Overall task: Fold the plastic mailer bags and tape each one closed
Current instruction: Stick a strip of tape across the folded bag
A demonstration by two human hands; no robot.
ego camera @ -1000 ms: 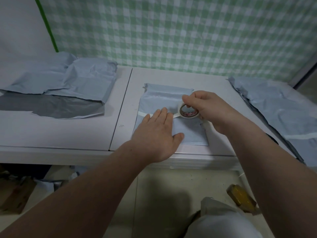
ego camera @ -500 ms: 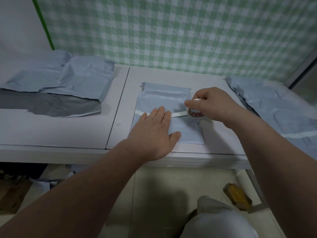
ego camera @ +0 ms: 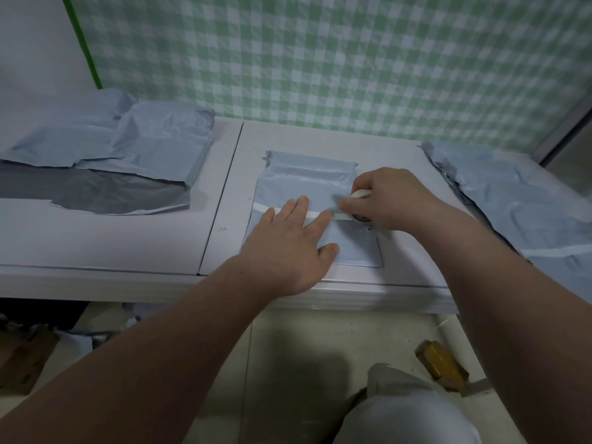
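Note:
A folded pale blue mailer bag [ego camera: 307, 184] lies flat on the white table [ego camera: 128, 238] in front of me. A strip of white tape [ego camera: 266, 208] runs across it from its left edge. My left hand [ego camera: 288, 248] lies flat on the bag with straight fingers pressing on the strip. My right hand [ego camera: 387, 200] grips the tape roll [ego camera: 362, 205] at the bag's right edge, thumb on the strip; most of the roll is hidden by the fingers.
A pile of blue and grey mailer bags [ego camera: 105, 155] lies at the left of the table. More blue bags [ego camera: 512, 200] lie at the right, one with a tape strip. On the floor below sits a yellow-brown object [ego camera: 442, 363]. A green checked curtain [ego camera: 320, 59] hangs behind.
My right hand has drawn the tape roll rightward across the bag to its right edge, laying out a longer strip. My left hand stays flat on the bag.

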